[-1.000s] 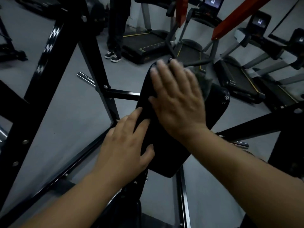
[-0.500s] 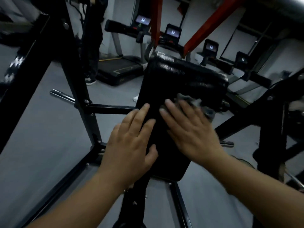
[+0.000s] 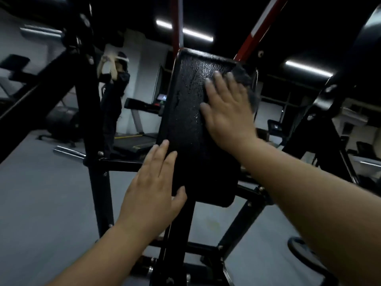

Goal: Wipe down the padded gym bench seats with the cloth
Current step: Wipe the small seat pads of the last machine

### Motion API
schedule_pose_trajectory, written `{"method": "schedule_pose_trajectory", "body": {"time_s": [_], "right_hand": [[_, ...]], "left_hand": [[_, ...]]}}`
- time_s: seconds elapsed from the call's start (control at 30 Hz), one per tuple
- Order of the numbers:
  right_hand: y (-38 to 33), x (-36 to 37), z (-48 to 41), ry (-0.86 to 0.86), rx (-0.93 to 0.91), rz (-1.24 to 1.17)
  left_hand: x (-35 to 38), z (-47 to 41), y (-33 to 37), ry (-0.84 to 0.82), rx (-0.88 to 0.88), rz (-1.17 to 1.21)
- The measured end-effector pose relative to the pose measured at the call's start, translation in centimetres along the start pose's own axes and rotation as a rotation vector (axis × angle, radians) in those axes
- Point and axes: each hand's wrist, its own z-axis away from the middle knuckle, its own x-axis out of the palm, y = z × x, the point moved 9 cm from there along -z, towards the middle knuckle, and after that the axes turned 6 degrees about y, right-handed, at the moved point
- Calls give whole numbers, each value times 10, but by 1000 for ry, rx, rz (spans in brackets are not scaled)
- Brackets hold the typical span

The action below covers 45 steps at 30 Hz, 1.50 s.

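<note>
Cloth (image 3: 244,76) under flat right hand (image 3: 226,112)

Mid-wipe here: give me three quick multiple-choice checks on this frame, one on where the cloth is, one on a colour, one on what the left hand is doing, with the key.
1. Where is the cloth on the bench pad?
A) upper right, under the right hand
B) lower left corner
C) in the left hand

2. What colour are the frame bars behind the pad's top?
A) yellow
B) red
C) green

3. How is the left hand?
A) gripping the cloth
B) hanging clear of the pad
C) flat, fingers straight, on the pad's lower left edge

Key: 1 A, grey cloth shows past the right fingertips near the top right corner; 2 B, both bars are red; 3 C, its palm lies on the pad and holds nothing.
</note>
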Motion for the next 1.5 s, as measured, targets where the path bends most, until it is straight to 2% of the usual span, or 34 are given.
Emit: {"method": "schedule_pose_trajectory", "body": {"time_s": [0.03, 0.1, 0.2, 0.23, 0.3, 0.37, 0.43, 0.5, 0.6, 0.7, 0.77, 0.9, 0.97, 1.13, 1.17, 1.23, 1.3, 1.33, 1.43, 1.5], "right_hand": [[-24, 4, 3, -1, -26, -28], [-66, 12, 40, -20, -195, -62], [-49, 13, 84, -76, -343, -27], [-33, 9, 72, -63, -312, -6], [-10, 0, 19, -23, -135, 17], [-28, -1, -30, 2, -36, -6], [-79, 9, -39, 6, -126, -53], [-109, 18, -8, -37, -309, -125], [-70, 9, 33, -64, -427, -139], [-8, -6, 10, -6, -204, -66], [-16, 0, 18, 25, -98, -25], [-48, 13, 110, -29, -358, -22], [-29, 6, 125, -10, -379, 12], [-33, 5, 111, 50, -106, 5], [-43, 9, 121, 24, -135, -20], [-56, 17, 150, -51, -311, -34], [-43, 15, 160, -91, -407, -33], [-29, 12, 150, -73, -370, -40], [4, 7, 99, -7, -51, -35], [-17, 7, 89, 35, -4, 0]], "left_hand": [[0, 4, -2, -5, -1, 0], [-4, 9, -5, -8, 0, -5], [-5, 14, -5, -34, 16, -19], [-4, 15, -5, -43, 20, -30], [-1, 17, -2, -57, 21, -51], [0, 15, 2, -57, -1, -52], [3, 13, 0, -48, -33, -72], [3, 9, 0, -44, -30, -79], [-7, 9, -5, -19, -11, -87], [-11, 8, -6, 17, 55, -101], [-9, 10, -9, 8, 55, -71], [-12, 9, -9, 0, 30, -60], [-11, 8, -9, -18, 25, -65], [-2, 16, -8, -58, 37, -109], [-2, 17, -6, -63, 38, -116], [-4, 16, -3, -64, 38, -125], [-7, 15, -1, -67, 40, -129], [-8, 15, -1, -71, 42, -135], [-7, 18, -2, -88, 32, -131], [-7, 18, -3, -87, 20, -123]]}}
